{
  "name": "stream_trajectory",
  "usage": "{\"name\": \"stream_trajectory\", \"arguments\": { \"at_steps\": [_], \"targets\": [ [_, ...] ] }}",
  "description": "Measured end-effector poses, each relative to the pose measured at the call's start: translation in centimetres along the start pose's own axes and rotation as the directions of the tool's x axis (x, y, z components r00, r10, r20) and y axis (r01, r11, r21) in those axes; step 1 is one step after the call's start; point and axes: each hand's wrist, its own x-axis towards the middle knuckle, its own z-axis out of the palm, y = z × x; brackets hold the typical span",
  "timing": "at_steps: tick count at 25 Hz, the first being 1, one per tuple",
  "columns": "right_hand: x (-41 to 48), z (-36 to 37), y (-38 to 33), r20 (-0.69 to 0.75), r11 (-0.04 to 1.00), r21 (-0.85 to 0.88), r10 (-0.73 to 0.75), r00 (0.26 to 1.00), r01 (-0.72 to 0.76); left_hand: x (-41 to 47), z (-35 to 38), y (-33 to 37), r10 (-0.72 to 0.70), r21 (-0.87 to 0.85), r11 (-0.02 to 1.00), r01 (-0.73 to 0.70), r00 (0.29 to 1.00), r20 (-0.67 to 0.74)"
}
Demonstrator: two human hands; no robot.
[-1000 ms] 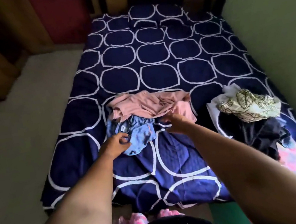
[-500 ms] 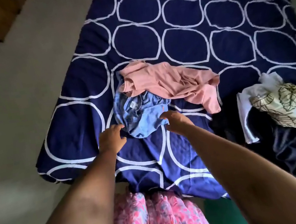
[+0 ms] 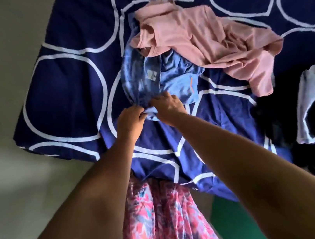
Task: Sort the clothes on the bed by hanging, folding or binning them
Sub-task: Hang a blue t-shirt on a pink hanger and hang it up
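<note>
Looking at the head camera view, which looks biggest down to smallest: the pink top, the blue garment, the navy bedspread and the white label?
1. navy bedspread
2. pink top
3. blue garment, though part of it hides under the pink top, so this rank is unsure
4. white label, smallest by far

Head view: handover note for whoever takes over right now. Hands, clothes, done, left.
Hands: left hand and right hand both grip the near edge of the blue garment.
The pink garment lies crumpled over the blue one's far side. A mixed pile sits at the right edge of the bed.
Done: nothing visibly folded, hung or binned.
Left: blue garment, pink garment, the pile.
</note>
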Motion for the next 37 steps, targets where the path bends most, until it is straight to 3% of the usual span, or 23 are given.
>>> {"name": "stream_trajectory", "arguments": {
  "at_steps": [4,6,8,10,12,15,16,18,20,23,25,28,32,35,37],
  "targets": [
    [-3.5,1.8,-1.2,0.058,0.989,0.054,0.135,0.989,-0.138,-3.4,-0.5,0.8,0.103,-0.025,0.995,-0.102,0.991,0.091],
    [-6.4,2.0,-1.8,0.149,0.981,0.083,0.163,0.975,-0.176,-5.1,-1.7,2.5,0.116,0.020,0.992,-0.125,0.962,0.247],
    [-9.0,1.5,-2.1,0.243,0.966,0.141,0.178,0.954,-0.216,-6.6,-3.2,4.2,0.003,0.044,0.999,-0.025,0.900,0.436],
    [-11.0,-0.3,-1.9,0.271,0.951,0.186,0.191,0.944,-0.246,-7.7,-4.9,5.7,-0.084,-0.052,0.990,0.130,0.848,0.523],
    [-12.8,-2.9,-1.9,0.230,0.940,0.221,0.210,0.950,-0.261,-8.0,-6.7,7.2,-0.054,-0.237,0.941,0.243,0.796,0.603],
    [-15.5,-7.0,-2.0,0.156,0.881,0.353,0.277,0.948,-0.316,-7.3,-10.5,9.0,-0.036,-0.400,0.785,0.474,0.679,0.733],
    [-16.2,-8.3,-2.1,0.139,0.836,0.433,0.308,0.941,-0.338,-6.6,-11.5,9.0,-0.044,-0.432,0.779,0.454,0.728,0.684],
    [-18.2,-11.2,-2.3,0.102,0.783,0.525,0.329,0.939,-0.332,-5.1,-13.0,8.6,-0.042,-0.377,0.903,0.207,0.915,0.402],
    [-20.4,-13.9,-3.1,0.156,0.806,0.517,0.244,0.957,-0.289,-4.0,-14.5,8.9,0.115,-0.250,0.967,-0.059,0.970,0.216],
    [-23.2,-16.1,-4.4,0.305,0.874,0.431,0.092,0.948,-0.224,-4.4,-16.4,13.4,0.374,-0.025,0.919,-0.394,0.847,0.379],
    [-25.3,-17.2,-5.0,0.327,0.854,0.481,0.035,0.944,-0.198,-5.7,-16.5,17.2,0.381,0.097,0.854,-0.512,0.740,0.554],
    [-29.9,-18.5,-5.0,0.294,0.782,0.592,0.013,0.956,-0.193,-9.2,-15.6,19.8,0.339,0.219,0.800,-0.559,0.722,0.603],
    [-38.0,-18.7,-3.2,0.232,0.722,0.669,0.023,0.972,-0.176,-14.3,-14.4,18.6,0.286,0.228,0.871,-0.435,0.827,0.484],
    [-44.3,-17.3,-0.6,0.001,0.830,0.541,0.163,0.987,-0.138,-19.8,-13.3,20.0,0.290,0.222,0.893,-0.391,0.879,0.378],
    [-48.3,-15.8,1.7,-0.187,0.892,0.421,0.265,0.946,-0.167,-22.7,-13.0,20.9,0.275,0.177,0.930,-0.321,0.931,0.241]
  ]
}}
